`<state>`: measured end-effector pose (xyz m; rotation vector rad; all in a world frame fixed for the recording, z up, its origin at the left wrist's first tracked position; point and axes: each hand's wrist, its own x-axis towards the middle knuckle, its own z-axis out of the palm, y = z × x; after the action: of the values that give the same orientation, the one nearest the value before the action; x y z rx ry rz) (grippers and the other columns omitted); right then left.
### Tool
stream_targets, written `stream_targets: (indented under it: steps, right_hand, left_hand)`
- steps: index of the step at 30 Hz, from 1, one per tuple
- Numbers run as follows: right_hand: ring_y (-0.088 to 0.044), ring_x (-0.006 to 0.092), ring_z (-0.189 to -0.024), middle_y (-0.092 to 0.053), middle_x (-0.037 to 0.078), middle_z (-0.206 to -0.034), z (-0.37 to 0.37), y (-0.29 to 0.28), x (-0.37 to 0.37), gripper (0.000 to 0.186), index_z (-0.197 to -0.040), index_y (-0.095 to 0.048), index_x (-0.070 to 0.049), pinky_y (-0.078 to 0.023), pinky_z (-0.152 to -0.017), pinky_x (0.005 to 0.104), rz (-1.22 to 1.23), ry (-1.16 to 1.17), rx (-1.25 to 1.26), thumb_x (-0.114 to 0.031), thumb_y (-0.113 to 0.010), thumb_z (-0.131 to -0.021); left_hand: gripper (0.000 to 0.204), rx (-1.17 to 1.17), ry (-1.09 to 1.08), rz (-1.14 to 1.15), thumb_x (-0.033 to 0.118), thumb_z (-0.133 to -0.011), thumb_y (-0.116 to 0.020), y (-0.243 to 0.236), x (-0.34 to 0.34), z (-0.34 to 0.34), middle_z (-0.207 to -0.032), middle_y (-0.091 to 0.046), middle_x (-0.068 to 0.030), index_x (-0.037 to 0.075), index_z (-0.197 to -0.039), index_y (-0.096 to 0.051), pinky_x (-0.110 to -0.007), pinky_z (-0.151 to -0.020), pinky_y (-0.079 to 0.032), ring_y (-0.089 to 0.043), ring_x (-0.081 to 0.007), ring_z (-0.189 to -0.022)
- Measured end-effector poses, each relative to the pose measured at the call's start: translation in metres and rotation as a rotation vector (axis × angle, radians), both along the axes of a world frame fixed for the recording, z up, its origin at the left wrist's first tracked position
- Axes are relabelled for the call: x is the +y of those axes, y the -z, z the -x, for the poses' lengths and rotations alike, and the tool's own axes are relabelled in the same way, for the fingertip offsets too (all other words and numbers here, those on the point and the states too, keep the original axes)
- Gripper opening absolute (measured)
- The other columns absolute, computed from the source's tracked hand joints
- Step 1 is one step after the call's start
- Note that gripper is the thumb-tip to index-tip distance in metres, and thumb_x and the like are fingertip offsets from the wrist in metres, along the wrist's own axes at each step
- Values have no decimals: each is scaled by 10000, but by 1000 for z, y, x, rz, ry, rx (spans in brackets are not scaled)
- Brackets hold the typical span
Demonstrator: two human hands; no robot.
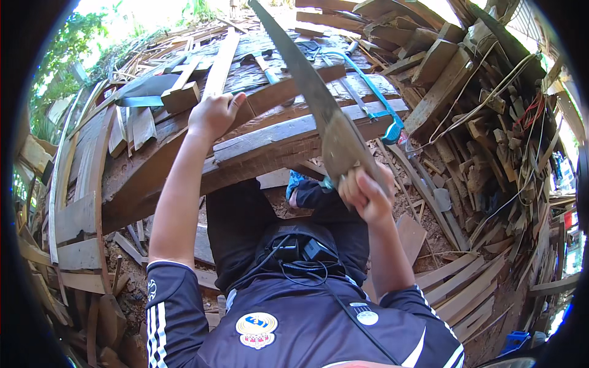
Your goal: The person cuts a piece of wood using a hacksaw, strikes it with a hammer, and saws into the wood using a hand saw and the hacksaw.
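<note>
My right hand (368, 193) is wrapped round the wooden handle of a handsaw (304, 73), whose long dark blade points up and away to the left. The blade passes in front of a narrow brown board (270, 95); I cannot tell whether its teeth touch the wood. On that board's left part rests my left hand (215, 116), fingers curled over it and thumb out along the top. The board lies across a rough wooden workbench (264, 141). A pale plank (222, 64) runs away from me just beyond my left hand.
A blue-framed hacksaw (359, 73) and a hammer (267, 70) lie on the bench beyond the board. Scrap timber (454, 86) is heaped along the right, with loose slats (460, 288) below it. A large curved plank (147, 165) edges the bench's left side.
</note>
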<state>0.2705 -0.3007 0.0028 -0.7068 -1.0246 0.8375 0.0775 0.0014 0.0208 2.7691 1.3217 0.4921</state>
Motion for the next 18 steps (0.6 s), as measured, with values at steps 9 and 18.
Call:
stream_targets:
  steps: [9, 18]
  right_hand:
    - [-438, 116, -505, -470, 11, -595, 11, 31, -83, 227, -781, -578, -18, -353, -494, 292, 252, 109, -497, -163, -682, -921]
    - [-426, 66, -560, -498, -17, -627, 29, 43, -96, 220, -814, -584, -20, -352, -523, 262, 474, 99, -345, -171, -637, -964]
  left_hand:
    - [460, -286, 247, 100, 330, -1087, -367, 37, 18, -10, -960, -673, -309, -23, -1011, -651, -540, -901, -496, -637, -488, -961]
    - [421, 56, 258, 83, 341, -1014, -458, 42, 18, -21, -1014, -689, -289, -25, -991, -663, -487, -932, -520, -671, -393, -1016]
